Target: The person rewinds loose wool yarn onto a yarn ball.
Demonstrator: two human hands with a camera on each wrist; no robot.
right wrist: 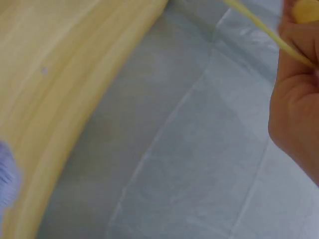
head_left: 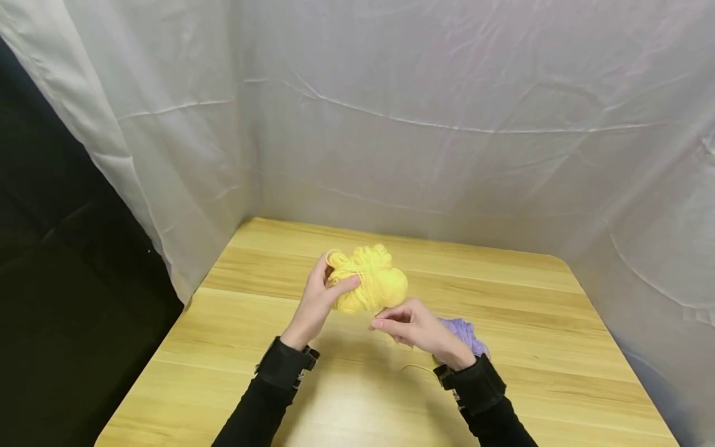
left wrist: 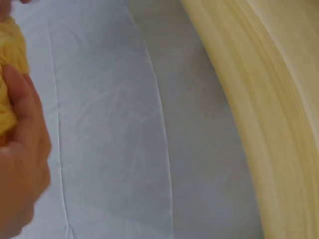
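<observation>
The left hand (head_left: 318,301) clasps the soft, light yellow yarn ball (head_left: 371,279); beside the ball, the right hand (head_left: 413,326) pinches its loose strand (right wrist: 269,32), the likeliest place to take hold.

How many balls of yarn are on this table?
2. The yellow yarn is held above the table in the left hand; the purple yarn lies behind the right hand, partly hidden.
</observation>
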